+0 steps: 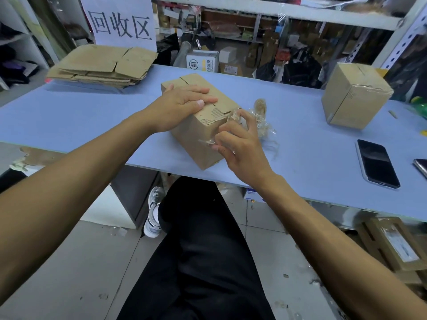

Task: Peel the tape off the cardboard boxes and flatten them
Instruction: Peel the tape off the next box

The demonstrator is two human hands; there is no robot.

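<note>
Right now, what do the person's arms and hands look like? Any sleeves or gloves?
Both arms are bare right up to the picture's edge: no sleeves show. The left hand and right hand wear no gloves, rings, or watch. Fingernails are short and plain.

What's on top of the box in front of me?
Your left hand lies flat on the box; your right hand pinches tape at its end. Cardboard under the palm is hidden.

Near cardboard box (198,130): plain tan-brown, with a paler torn patch showing ridged lines on top.
Clear crumpled tape (261,121): see-through, tinged brown.
Far right cardboard box (353,98): same tan, glossy clear strip across it.
Flat cardboard stack (101,65), far left: tan.
Table top (92,116): pale blue.
Slab-shaped phone (376,162), right: black, silver rim.
White paper sign (120,21): black characters.
Trousers (203,250): black.
Shoe (153,211): white and grey.
</note>
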